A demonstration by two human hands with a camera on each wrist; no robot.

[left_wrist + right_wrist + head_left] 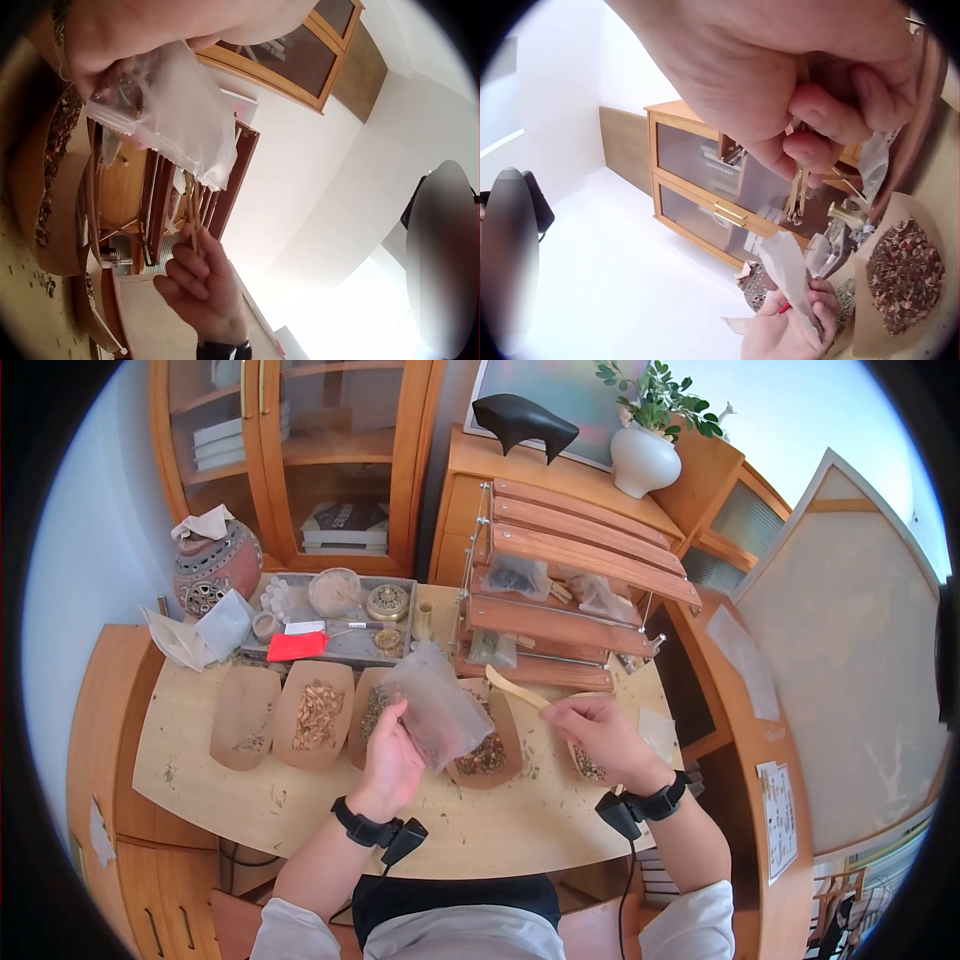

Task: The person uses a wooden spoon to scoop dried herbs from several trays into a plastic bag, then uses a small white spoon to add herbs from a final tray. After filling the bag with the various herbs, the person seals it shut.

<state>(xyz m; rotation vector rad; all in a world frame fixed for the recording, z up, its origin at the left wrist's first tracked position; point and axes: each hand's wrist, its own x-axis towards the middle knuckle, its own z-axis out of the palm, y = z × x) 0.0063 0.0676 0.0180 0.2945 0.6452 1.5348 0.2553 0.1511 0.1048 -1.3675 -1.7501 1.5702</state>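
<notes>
My left hand (392, 760) holds a translucent plastic bag (432, 705) over the row of paper trays. Dark and reddish bits show through the bag (154, 97) near the left fingers in the left wrist view. In my right hand (605, 738), the thumb and fingers pinch a thin wooden spoon (515, 688), its tip pointing left toward the bag. Seen from the left wrist, the spoon's end overlaps the bag's zip edge. Beneath the bag, a paper tray (510, 745) holds a red and brown dried mix; the bag partly covers it.
Other paper trays stand leftward, one with light brown pieces (318, 715). Behind them, a grey tray (345, 650) carries jars, a brass burner (388, 602) and a red packet (297, 647). A tiered wooden rack (560, 610) with small bags rises at the back right.
</notes>
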